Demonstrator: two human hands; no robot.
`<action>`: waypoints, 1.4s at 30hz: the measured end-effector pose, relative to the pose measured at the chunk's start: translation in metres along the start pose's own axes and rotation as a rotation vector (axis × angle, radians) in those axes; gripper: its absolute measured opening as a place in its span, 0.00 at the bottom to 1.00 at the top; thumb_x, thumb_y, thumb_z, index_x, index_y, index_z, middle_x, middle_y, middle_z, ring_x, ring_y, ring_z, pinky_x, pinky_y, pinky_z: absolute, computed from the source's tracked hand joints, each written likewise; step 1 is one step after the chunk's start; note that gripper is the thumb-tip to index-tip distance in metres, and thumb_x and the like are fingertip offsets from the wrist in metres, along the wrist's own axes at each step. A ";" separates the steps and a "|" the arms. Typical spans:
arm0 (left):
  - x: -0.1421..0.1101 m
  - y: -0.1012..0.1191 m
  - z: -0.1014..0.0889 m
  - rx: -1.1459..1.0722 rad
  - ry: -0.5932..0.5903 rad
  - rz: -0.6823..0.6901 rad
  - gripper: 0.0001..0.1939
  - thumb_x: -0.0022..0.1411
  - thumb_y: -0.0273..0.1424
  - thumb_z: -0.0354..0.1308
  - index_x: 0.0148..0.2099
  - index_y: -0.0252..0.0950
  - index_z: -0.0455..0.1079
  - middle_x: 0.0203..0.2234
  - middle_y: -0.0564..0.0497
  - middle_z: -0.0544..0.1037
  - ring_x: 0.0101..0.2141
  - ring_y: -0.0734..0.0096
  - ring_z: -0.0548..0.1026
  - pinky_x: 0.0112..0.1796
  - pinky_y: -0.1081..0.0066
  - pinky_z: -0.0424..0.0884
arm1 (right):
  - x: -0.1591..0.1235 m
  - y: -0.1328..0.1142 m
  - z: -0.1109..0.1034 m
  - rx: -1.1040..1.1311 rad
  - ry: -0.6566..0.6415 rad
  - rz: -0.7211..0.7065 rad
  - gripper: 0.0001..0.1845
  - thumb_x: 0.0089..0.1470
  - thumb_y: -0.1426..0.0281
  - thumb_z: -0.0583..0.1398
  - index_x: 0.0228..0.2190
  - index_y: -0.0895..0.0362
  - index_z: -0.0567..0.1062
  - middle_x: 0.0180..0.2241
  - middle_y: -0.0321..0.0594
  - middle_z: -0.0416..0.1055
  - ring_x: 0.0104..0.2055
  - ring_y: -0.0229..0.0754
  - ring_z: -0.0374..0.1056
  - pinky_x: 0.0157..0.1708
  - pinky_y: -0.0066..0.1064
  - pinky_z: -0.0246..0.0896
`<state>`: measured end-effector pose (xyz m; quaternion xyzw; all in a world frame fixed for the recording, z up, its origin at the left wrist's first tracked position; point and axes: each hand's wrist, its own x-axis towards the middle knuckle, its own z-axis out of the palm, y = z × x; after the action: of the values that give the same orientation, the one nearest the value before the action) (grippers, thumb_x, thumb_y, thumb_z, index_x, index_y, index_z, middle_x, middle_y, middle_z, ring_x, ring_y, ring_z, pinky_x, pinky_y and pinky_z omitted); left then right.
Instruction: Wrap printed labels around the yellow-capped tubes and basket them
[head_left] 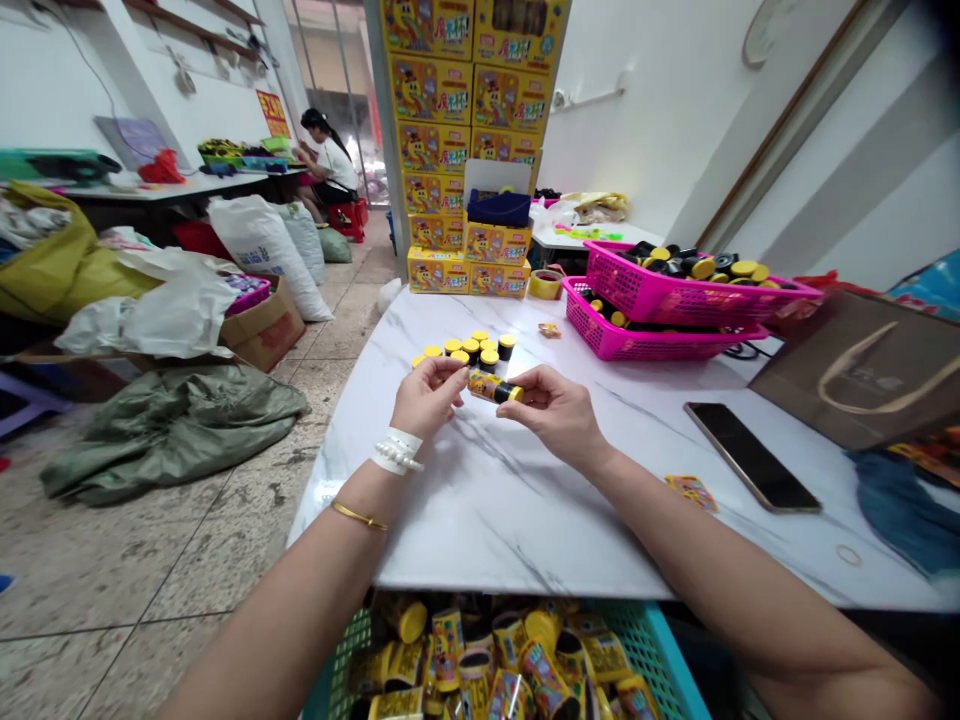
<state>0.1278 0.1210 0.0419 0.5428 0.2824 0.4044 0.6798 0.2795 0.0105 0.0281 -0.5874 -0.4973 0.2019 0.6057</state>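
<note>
Yellow tube (495, 387): held on its side between the two hands, over the middle of the tabletop (480, 520), printed wrapper toward the left, dark band and yellow cap toward the right; whether it brushes the surface I cannot tell from where I stand
Left hand (429, 402): grip pinching the wrapped end, thumb and fingers meeting on it; a white bead bracelet (399, 456) at the wrist, a gold bangle (360, 517) further up the arm
Right hand (559, 412): grip pinching the capped end between thumb and fingers, opposite the other hand
Small tubs (470, 347): a dark, yellow-lidded cluster standing on the white, grey-veined surface, just beyond the left hand
Teal basket (675, 680): below the near edge, heaped with yellow printed tubes lying every which way
Pink baskets (637, 285): two, one stacked on the other at the far right, holding more black and yellow tubs
Phone (754, 457): flat, screen dark, to the right of the right forearm, with a printed sticker (691, 492) between them
Paper bag (862, 370): brown, with a pale handle, beyond the phone
Yellow boxes (439, 270): piled high at the far edge, a tape roll (545, 285) beside them
Co-worker (330, 165): in a white top, seated on a red stool (349, 218) across the room
Green sack (180, 430): slumped on the floor at left
</note>
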 end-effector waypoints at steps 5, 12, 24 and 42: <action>-0.002 0.006 -0.004 0.008 -0.265 -0.079 0.21 0.48 0.35 0.73 0.44 0.32 0.77 0.30 0.48 0.79 0.28 0.72 0.76 0.23 0.78 0.66 | -0.001 -0.007 -0.002 0.071 -0.096 -0.024 0.21 0.43 0.60 0.72 0.40 0.53 0.80 0.33 0.36 0.74 0.28 0.37 0.71 0.25 0.31 0.75; 0.002 -0.005 -0.007 0.063 -0.404 -0.105 0.17 0.46 0.36 0.74 0.38 0.32 0.81 0.30 0.46 0.81 0.29 0.73 0.76 0.33 0.74 0.70 | -0.001 -0.004 0.000 -0.148 -0.101 -0.233 0.19 0.47 0.64 0.71 0.43 0.45 0.82 0.37 0.36 0.68 0.35 0.37 0.70 0.35 0.33 0.76; 0.001 -0.005 -0.003 -0.067 -0.306 -0.279 0.28 0.38 0.43 0.78 0.37 0.31 0.74 0.24 0.50 0.76 0.21 0.76 0.72 0.18 0.78 0.61 | 0.001 -0.005 -0.003 -0.032 -0.169 -0.062 0.15 0.50 0.64 0.68 0.40 0.56 0.79 0.36 0.41 0.77 0.37 0.42 0.75 0.37 0.34 0.75; 0.003 -0.007 -0.008 0.641 -0.223 0.167 0.21 0.57 0.43 0.63 0.46 0.33 0.73 0.27 0.51 0.78 0.21 0.74 0.70 0.25 0.74 0.65 | 0.010 0.009 0.003 0.303 -0.086 0.294 0.22 0.35 0.62 0.76 0.32 0.58 0.79 0.28 0.37 0.79 0.28 0.38 0.75 0.35 0.31 0.73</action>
<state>0.1241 0.1269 0.0328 0.7909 0.2736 0.2875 0.4658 0.2843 0.0225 0.0235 -0.5466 -0.3955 0.3855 0.6294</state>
